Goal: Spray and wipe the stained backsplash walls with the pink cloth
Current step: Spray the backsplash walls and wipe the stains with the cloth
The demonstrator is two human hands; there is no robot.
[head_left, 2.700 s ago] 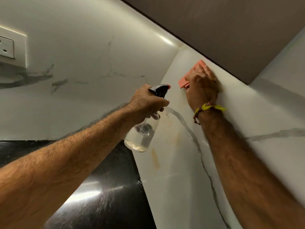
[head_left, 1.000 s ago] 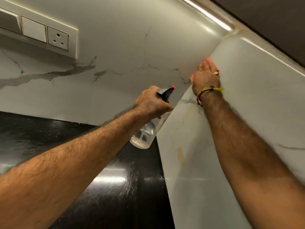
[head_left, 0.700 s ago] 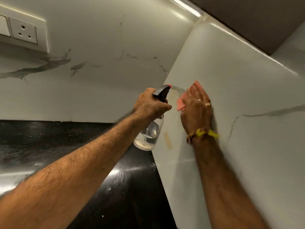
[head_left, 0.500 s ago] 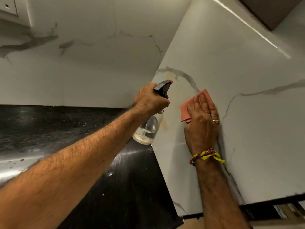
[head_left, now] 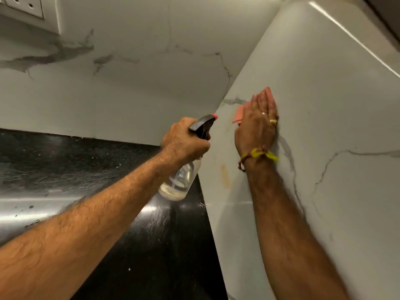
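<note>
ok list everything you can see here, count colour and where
folded pink cloth: one, pink, flat on the right wall under the right hand
clear plastic spray bottle: one, clear with black trigger head and red nozzle tip, in the left hand near the corner
white marble backsplash walls: two, white with grey veins, meeting at the corner
orange-brown stain: one, on the right wall below the cloth
black stone countertop: one, glossy black, below the walls
white wall socket: one, top left
yellow thread wristband: one, right wrist
left hand: grip round the bottle
right hand: flat, pressing the cloth
</note>
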